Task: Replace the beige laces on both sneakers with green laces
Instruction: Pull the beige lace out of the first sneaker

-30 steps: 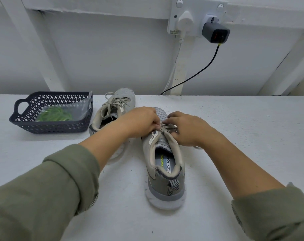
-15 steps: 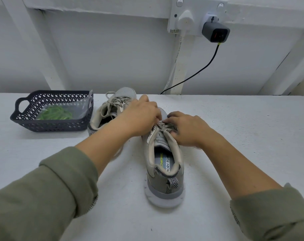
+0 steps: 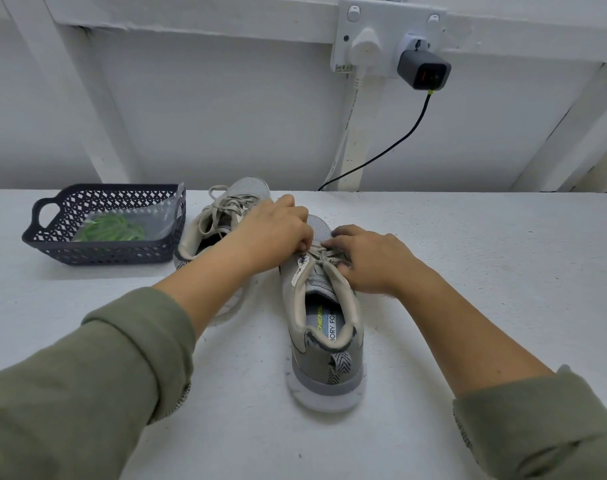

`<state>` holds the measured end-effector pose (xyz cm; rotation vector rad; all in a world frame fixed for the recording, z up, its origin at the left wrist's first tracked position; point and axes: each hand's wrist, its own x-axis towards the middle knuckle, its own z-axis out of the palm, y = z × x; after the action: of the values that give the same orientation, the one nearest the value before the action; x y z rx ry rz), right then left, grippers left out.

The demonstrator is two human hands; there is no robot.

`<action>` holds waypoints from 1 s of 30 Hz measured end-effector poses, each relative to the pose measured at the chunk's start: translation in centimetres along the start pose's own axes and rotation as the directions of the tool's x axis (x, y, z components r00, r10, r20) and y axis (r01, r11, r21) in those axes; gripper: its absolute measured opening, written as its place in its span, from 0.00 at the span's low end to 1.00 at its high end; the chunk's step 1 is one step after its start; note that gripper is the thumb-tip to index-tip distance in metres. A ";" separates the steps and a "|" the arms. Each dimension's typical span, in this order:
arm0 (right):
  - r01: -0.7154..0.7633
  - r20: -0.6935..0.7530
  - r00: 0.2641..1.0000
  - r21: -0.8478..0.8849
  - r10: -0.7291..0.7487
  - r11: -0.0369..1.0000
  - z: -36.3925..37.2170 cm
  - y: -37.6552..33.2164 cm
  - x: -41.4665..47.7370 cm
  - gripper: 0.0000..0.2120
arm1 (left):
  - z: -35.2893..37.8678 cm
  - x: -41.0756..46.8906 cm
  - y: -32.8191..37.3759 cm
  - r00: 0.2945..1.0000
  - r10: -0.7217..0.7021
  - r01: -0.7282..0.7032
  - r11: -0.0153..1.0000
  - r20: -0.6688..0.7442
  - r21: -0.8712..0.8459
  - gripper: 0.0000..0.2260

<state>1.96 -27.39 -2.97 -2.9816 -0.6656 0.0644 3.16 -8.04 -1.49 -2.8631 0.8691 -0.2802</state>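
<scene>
The left hand [image 3: 274, 233] and right hand [image 3: 368, 258] each pinched the beige lace [image 3: 317, 252] of the sneaker [image 3: 326, 341] between them, apparently untying it; the next move probably required pulling the knot loose, the green laces [image 3: 109, 230] lying in the basket [image 3: 101, 252] well left of both.

Both sneakers [image 3: 326, 372] upright, beige laces [image 3: 321, 253] threaded; green laces [image 3: 109, 228] in basket [image 3: 101, 255].
</scene>
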 end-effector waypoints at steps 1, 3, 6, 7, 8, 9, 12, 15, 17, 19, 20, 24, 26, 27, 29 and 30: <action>-0.002 -0.001 1.000 0.002 0.002 1.000 0.0 0.0 0.0 0.23 | 0.2 -0.1 0.1 1.000 0.000 0.000 1.000 -0.022 0.016 0.09; -0.006 -0.004 1.000 0.004 0.006 1.000 0.1 0.0 0.0 0.23 | 0.6 -0.2 0.4 0.995 -0.011 0.020 0.996 -0.098 0.091 0.09; -0.009 -0.002 1.000 0.004 0.009 1.000 0.1 0.0 -0.1 0.23 | -0.1 -1.0 0.2 0.957 -0.252 0.279 0.935 -0.140 0.220 0.09; -0.009 -0.001 1.000 0.007 0.009 1.000 0.1 0.0 -0.1 0.23 | -0.5 -1.3 0.0 0.918 -0.374 0.396 0.885 -0.132 0.247 0.09; -0.009 -0.001 1.000 0.008 0.009 1.000 0.1 0.0 -0.1 0.23 | -0.9 -1.5 0.0 0.864 -0.489 0.502 0.822 -0.118 0.269 0.10; -0.008 -0.001 1.000 0.007 0.008 1.000 0.1 0.0 -0.1 0.23 | -1.2 -1.6 0.2 0.818 -0.566 0.568 0.768 -0.101 0.295 0.11; -0.007 0.003 1.000 -0.001 0.007 1.000 0.1 0.0 -0.1 0.23 | -1.1 -1.2 0.8 0.871 -0.475 0.491 0.836 -0.124 0.246 0.13; -0.011 0.005 1.000 0.008 0.011 1.000 0.2 0.0 0.0 0.23 | -0.8 -0.8 0.8 0.975 -0.222 0.222 0.974 -0.007 -0.036 0.14; -0.015 0.005 1.000 0.014 0.015 1.000 0.2 0.0 0.0 0.23 | -0.7 -0.5 0.6 0.988 -0.136 0.140 0.989 0.071 -0.045 0.12; -0.020 0.009 1.000 0.017 0.019 1.000 0.2 0.0 -0.1 0.23 | -0.4 -0.4 0.5 0.991 -0.122 0.122 0.992 0.052 0.001 0.11; -0.023 0.008 1.000 0.019 0.022 1.000 0.3 0.0 -0.1 0.23 | -0.4 -0.4 0.5 0.992 -0.127 0.127 0.992 0.019 0.011 0.10; -0.027 -0.007 1.000 0.031 0.027 0.999 0.5 0.1 -0.1 0.22 | 0.0 -1.0 0.8 0.961 -0.217 0.247 0.951 -0.171 0.186 0.06; -0.025 -0.005 1.000 0.019 0.025 1.000 0.4 0.1 -0.2 0.21 | -0.4 -1.3 0.7 0.902 -0.382 0.424 0.872 -0.202 0.245 0.07; -0.024 -0.003 1.000 0.016 0.024 1.000 0.4 0.1 -0.1 0.21 | -0.6 -1.3 0.4 0.860 -0.468 0.507 0.829 -0.203 0.235 0.10; -0.021 0.001 1.000 0.013 0.021 1.000 0.3 0.0 -0.1 0.22 | -0.9 -1.4 0.1 0.767 -0.619 0.640 0.717 -0.172 0.275 0.13; -0.020 0.003 1.000 0.011 0.019 1.000 0.3 0.0 -0.1 0.22 | -1.0 -1.5 0.0 0.745 -0.643 0.662 0.681 -0.178 0.313 0.14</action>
<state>1.83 -27.43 -3.22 -2.9781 -0.6344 0.0733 1.68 -7.28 -0.71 -2.6898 -0.2503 -0.5243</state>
